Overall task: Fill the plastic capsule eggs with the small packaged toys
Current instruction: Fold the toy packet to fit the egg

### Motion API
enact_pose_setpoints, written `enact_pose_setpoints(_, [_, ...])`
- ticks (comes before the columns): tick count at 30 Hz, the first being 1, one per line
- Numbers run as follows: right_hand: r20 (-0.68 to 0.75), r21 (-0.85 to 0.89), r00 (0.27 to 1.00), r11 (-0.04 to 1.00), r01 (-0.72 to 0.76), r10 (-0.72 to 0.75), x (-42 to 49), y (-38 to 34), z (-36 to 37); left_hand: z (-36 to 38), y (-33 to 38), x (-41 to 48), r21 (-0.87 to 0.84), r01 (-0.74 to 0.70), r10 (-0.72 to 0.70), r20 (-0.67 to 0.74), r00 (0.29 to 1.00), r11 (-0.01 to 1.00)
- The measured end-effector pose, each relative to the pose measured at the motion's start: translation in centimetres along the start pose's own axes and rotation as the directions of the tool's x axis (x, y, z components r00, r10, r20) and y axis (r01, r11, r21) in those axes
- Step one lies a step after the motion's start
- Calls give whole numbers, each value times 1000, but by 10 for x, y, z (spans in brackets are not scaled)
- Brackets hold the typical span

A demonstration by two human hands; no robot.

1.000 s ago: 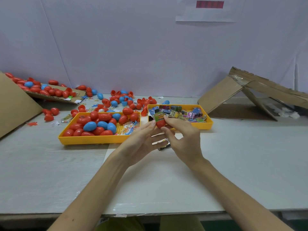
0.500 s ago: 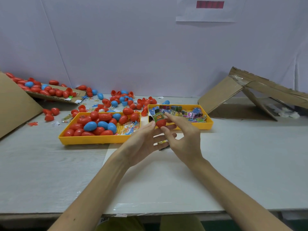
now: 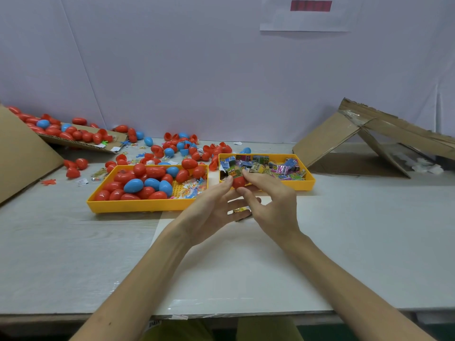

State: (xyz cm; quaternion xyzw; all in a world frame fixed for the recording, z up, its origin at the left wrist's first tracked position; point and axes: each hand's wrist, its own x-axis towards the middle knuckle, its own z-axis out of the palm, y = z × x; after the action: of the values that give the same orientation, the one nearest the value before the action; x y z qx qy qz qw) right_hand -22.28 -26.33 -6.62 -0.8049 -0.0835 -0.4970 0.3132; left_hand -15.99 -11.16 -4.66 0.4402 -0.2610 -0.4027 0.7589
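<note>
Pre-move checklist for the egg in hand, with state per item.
1. Grip on the red egg half: ok, pinched between the left hand and the right hand.
2. Seating of the packaged toy: not ok, it sticks up above the rim.
3. Right fingers placed to push it down: ok, they rest on top of the toy.
4. Closing half ready: cannot tell; a small item under the hands is mostly hidden.
5. Stock in the toy tray: ok, many packets left.
</note>
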Motion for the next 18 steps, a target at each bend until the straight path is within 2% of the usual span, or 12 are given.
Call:
enact_pose_setpoints(10, [-51,1,998,1000,26,-26,-1,4,1,2,0,0,-24,18,-19,-35,999,1000])
enact_pose_setpoints(18, [30,53,999,998,-41,39,3,-5,-1,4,2,-1,-15,35,-36,-24,999,999])
